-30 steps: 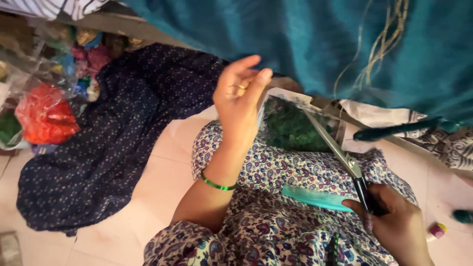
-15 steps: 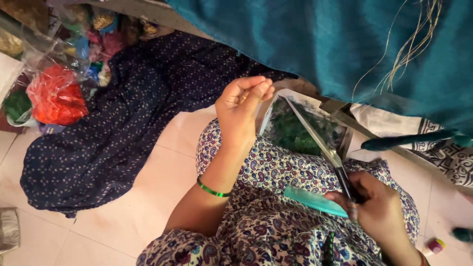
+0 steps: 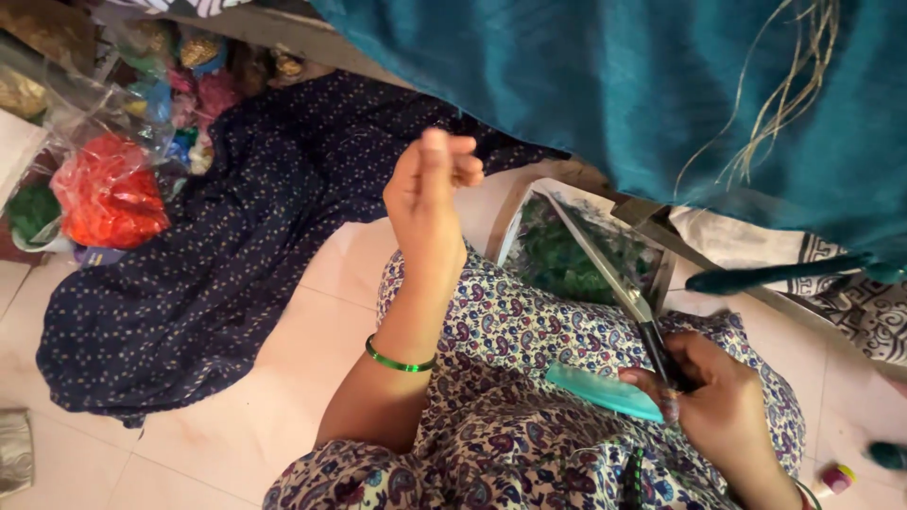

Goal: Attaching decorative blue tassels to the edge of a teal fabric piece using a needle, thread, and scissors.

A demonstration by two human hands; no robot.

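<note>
Floor pile: at nine o'clock, crinkled clear bags of orange and green material (image 3: 109,198) lay bunched beside a dark blue dotted cloth (image 3: 217,274), soft and rumpled, spread over the pale tiles.
Left hand: the left hand (image 3: 430,194), raised at twelve o'clock, had its fingertips pinched together, likely on a fine thread too thin to make out; a green bangle (image 3: 400,359) ringed the wrist.
Bag: a clear bag of green material (image 3: 572,255) lay propped on the lap, within reach.
Right hand: at four o'clock, the right hand (image 3: 723,406) gripped long steel scissors (image 3: 619,283), blades pointing up-left, above a flat teal strip (image 3: 605,392).
Above: teal cloth (image 3: 614,94) hung overhead.
</note>
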